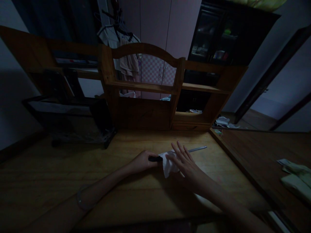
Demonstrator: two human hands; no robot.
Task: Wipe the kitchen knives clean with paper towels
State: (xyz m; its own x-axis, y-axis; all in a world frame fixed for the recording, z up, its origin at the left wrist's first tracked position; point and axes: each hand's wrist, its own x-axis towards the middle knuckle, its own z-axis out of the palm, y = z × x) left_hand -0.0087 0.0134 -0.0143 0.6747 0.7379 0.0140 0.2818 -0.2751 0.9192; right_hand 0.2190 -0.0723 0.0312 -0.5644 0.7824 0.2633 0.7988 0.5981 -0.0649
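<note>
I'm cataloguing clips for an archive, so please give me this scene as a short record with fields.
Left hand: grips a black handle
Right hand: fingers extended, at a white cloth or tissue
Silvery shaft: shows beyond right hand, roughly in line with handle; middle hidden
Surface below: wooden desk
Behind: wooden shelf unit
Light: dim

smooth plastic-looking handle [155, 159], shiny metal shaft [198, 149], matt paper or cloth sheet [167, 169], softly glossy wooden desktop [136, 142]
</note>
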